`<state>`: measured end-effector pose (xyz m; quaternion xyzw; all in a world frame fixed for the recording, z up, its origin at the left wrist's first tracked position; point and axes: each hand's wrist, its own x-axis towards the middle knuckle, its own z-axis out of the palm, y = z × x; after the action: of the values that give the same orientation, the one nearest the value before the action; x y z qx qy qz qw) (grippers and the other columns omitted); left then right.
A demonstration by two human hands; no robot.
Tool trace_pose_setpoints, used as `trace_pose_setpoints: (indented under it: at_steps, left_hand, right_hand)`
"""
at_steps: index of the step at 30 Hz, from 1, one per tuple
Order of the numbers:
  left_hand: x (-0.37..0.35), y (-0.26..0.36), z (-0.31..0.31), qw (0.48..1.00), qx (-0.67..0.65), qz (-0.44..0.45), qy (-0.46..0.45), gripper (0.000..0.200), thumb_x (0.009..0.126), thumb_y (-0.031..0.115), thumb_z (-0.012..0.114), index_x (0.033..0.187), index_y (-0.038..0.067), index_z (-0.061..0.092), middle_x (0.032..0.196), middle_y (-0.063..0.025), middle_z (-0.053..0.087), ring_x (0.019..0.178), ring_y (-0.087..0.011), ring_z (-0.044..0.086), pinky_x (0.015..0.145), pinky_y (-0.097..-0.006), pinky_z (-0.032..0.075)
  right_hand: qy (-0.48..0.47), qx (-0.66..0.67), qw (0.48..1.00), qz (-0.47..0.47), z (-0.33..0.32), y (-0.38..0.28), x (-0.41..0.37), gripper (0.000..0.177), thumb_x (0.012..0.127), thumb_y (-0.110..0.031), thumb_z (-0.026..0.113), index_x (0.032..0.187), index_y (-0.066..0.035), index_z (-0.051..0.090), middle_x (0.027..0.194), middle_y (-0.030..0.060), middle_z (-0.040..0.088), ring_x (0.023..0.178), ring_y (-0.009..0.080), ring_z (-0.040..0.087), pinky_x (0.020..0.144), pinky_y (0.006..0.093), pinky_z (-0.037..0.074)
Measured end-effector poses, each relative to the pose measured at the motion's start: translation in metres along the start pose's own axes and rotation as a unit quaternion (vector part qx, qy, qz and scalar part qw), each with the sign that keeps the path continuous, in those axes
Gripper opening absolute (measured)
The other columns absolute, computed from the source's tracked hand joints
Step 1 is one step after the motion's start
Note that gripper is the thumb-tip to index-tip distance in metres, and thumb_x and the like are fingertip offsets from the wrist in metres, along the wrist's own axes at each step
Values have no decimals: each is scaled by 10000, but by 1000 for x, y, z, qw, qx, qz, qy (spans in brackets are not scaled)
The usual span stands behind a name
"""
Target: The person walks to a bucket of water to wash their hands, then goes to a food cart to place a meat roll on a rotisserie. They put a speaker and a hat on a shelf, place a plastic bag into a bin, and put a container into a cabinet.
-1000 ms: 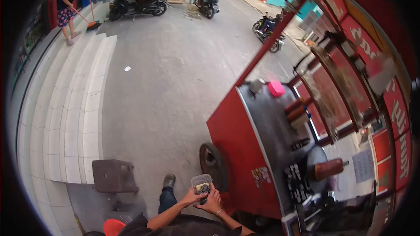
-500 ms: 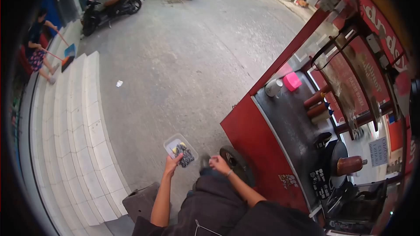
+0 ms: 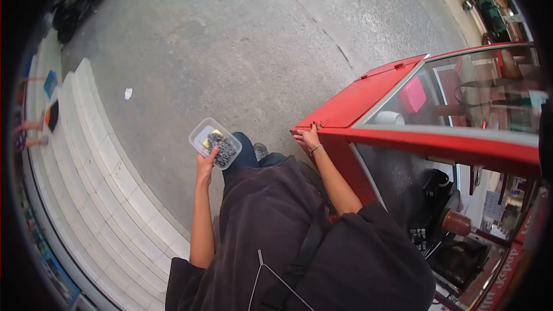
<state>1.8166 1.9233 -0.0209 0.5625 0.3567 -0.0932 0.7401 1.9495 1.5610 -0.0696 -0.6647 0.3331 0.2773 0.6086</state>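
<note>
- Left hand [image 3: 204, 165], centre frame, is pinching the rim of a clear container [image 3: 214, 141].
- Right hand [image 3: 308, 138], fingers together, is touching a red cart [image 3: 345, 103] at its corner.
- Container is being carried, not yet set down.

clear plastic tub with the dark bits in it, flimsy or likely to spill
Probably light: the left hand carries the clear rectangular plastic tub alone by one edge. Its thin walls likely flex. With no lid visible, the dark pieces could spill if tipped.
</note>
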Motion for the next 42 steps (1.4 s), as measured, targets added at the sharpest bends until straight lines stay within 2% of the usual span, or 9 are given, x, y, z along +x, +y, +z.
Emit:
trace_pose_setpoints:
  at_steps: [4, 5, 9, 13, 27, 32, 34, 38, 42]
  left_hand:
    - [74, 74, 17, 999, -18, 26, -29, 411, 827, 233, 687, 1148, 13, 553, 1009, -32, 617, 873, -108, 583, 737, -252, 462]
    - [101, 88, 22, 999, -5, 20, -45, 411, 827, 233, 687, 1148, 13, 553, 1009, -32, 617, 873, -108, 583, 737, -252, 462]
    - [197, 150, 45, 988, 95, 10, -119, 410, 828, 166, 683, 1169, -2, 529, 1037, -44, 613, 906, -125, 587, 795, -263, 463]
    - [251, 222, 82, 975, 141, 20, -173, 449, 821, 115, 687, 1201, -12, 485, 1076, -70, 603, 944, -143, 589, 843, -282, 465]
    - [298, 239, 174, 905, 260, -31, -337, 521, 801, 108, 707, 1211, -13, 408, 1067, -124, 597, 959, -196, 598, 838, -321, 486]
    - [290, 213, 203, 814, 383, -91, -427, 572, 756, 147, 755, 1192, -21, 424, 1037, -125, 607, 918, -180, 608, 808, -314, 499]
    - [295, 197, 205, 797, 397, -97, -445, 587, 737, 169, 775, 1178, -22, 438, 1032, -124, 609, 917, -172, 606, 805, -310, 500]
    - [288, 171, 236, 769, 396, -139, -482, 609, 783, 262, 737, 1216, -34, 428, 1034, -124, 616, 918, -176, 606, 796, -310, 492]
    - [256, 167, 284, 650, 607, 34, -457, 811, 733, 450, 719, 1264, -60, 379, 1114, -223, 563, 1022, -329, 567, 882, -403, 443]
  right_hand:
    - [62, 72, 994, 45, 0, -11, 35, 770, 842, -46, 500, 1432, -127, 12, 1107, 148, 571, 866, 214, 653, 638, 327, 551]
    - [114, 97, 987, 63, 4, -18, 38, 574, 843, -67, 512, 1363, -47, 269, 1063, 120, 601, 868, 201, 656, 646, 324, 553]
    - [175, 170, 969, 26, 8, -12, 75, 222, 828, -134, 586, 956, 44, 623, 932, 95, 659, 850, 167, 661, 653, 279, 547]
    - [201, 56, 975, 77, 13, -49, 65, 260, 810, -180, 622, 952, 34, 660, 930, 100, 674, 837, 168, 661, 633, 244, 529]
    - [338, -182, 923, 0, 47, -72, 99, 631, 661, -423, 763, 986, 98, 617, 913, 184, 661, 864, 237, 653, 801, 328, 487]
    - [314, 80, 944, -69, 92, -147, 94, 819, 763, -440, 694, 1297, 91, 372, 983, 164, 642, 866, 223, 638, 800, 320, 485]
    - [170, 61, 983, -34, 112, -129, 109, 886, 813, -446, 649, 1373, 80, 209, 1044, 152, 625, 902, 190, 620, 787, 308, 487]
    - [11, 242, 967, 82, 139, -129, 42, 737, 865, -452, 567, 1367, 6, 281, 1180, 202, 545, 1062, 276, 567, 812, 418, 516]
    - [42, 397, 914, 75, 121, -79, 50, 489, 921, -288, 506, 1324, -58, 352, 1137, 146, 574, 1011, 251, 593, 800, 445, 528]
